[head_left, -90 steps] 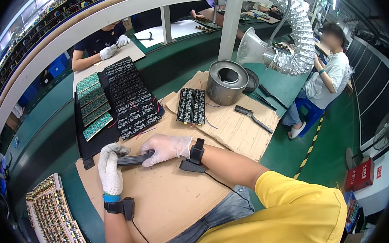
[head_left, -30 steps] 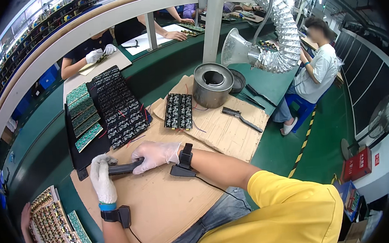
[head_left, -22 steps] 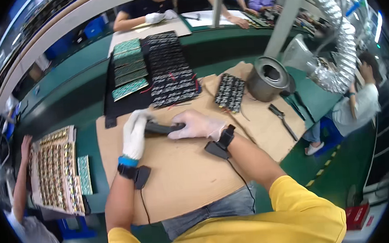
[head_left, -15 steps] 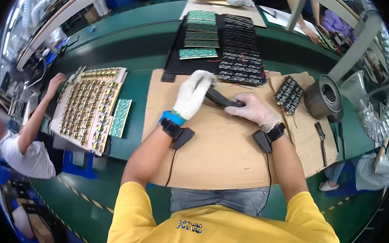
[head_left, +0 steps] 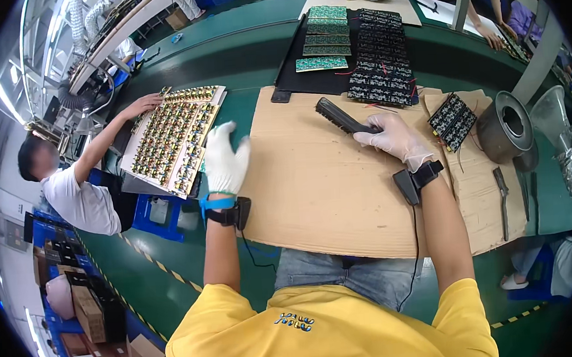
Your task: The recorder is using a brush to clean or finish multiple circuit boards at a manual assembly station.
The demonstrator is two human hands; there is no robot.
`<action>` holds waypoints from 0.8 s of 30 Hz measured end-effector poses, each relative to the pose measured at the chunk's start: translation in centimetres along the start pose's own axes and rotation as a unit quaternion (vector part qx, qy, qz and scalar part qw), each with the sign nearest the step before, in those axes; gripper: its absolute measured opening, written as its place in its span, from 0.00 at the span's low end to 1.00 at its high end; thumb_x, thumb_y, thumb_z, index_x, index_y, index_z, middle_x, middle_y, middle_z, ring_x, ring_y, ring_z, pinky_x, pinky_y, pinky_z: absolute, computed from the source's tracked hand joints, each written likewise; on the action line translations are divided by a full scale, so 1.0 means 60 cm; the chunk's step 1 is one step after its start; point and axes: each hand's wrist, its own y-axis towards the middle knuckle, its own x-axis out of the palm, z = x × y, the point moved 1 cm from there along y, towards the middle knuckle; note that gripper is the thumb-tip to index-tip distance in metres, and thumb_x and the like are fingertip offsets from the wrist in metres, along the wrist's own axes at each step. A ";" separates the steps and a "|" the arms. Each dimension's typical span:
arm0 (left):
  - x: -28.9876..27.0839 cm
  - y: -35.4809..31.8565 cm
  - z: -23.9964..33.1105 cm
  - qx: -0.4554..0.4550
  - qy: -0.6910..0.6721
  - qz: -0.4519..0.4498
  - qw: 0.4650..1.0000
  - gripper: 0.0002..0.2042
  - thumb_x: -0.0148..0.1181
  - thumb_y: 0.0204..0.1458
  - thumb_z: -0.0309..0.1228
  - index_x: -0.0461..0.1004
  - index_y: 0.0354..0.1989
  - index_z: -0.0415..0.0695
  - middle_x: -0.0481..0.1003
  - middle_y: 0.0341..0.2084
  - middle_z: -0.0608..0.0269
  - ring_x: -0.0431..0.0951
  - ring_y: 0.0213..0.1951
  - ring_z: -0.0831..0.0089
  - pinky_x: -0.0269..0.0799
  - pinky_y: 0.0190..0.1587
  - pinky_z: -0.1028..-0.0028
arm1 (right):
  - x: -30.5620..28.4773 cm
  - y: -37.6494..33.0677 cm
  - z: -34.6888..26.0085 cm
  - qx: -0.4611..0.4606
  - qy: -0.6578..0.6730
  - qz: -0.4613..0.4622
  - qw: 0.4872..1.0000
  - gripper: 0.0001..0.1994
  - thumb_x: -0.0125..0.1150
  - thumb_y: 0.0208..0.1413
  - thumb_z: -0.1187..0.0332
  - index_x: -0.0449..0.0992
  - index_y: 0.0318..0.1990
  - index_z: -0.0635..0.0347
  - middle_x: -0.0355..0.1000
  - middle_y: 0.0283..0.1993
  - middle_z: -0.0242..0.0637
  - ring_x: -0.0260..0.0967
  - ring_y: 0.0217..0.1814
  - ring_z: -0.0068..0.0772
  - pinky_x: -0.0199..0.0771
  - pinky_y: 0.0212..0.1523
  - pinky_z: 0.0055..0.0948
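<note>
Cardboard sheet [head_left: 325, 176] covers our green bench. Our right hand [head_left: 394, 136] grips a black brush [head_left: 343, 116] by its handle at the sheet's far edge, bristles angled away; our left hand [head_left: 225, 159] hovers open-fingered, empty, toward a component tray [head_left: 170, 137] off the sheet's left edge.

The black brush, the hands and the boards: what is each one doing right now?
Black brush: held by its handle, lying low over the cardboard sheet.
Right hand: gloved, closed on the brush.
Left hand: gloved, open, empty, near the tray of boards.
Metal pot: open, upright.
Small black board: lying flat, untouched.
</note>
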 end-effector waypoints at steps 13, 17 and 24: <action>-0.034 -0.080 -0.093 -0.103 0.130 -0.115 0.979 0.14 0.69 0.49 0.27 0.77 0.45 0.40 0.75 0.44 0.44 0.77 0.49 0.43 0.74 0.52 0.54 | -0.001 -0.001 0.012 0.007 0.035 -0.013 0.999 0.18 0.75 0.58 0.54 0.84 0.37 0.62 0.76 0.27 0.31 0.70 0.28 0.24 0.69 0.32 0.31; -0.059 -0.054 -0.098 -0.111 0.083 -0.170 0.976 0.15 0.71 0.45 0.27 0.75 0.41 0.39 0.75 0.41 0.48 0.76 0.48 0.47 0.74 0.51 0.57 | -0.001 0.005 0.017 -0.025 -0.005 -0.013 1.000 0.20 0.73 0.59 0.51 0.84 0.38 0.62 0.77 0.27 0.35 0.72 0.31 0.28 0.71 0.36 0.34; -0.077 -0.034 -0.014 -0.022 0.094 -0.102 0.990 0.18 0.69 0.40 0.23 0.72 0.41 0.39 0.75 0.37 0.53 0.76 0.41 0.55 0.73 0.46 0.62 | -0.007 -0.005 0.002 -0.050 0.066 0.039 0.996 0.16 0.69 0.65 0.55 0.84 0.44 0.61 0.73 0.28 0.25 0.65 0.27 0.15 0.65 0.28 0.25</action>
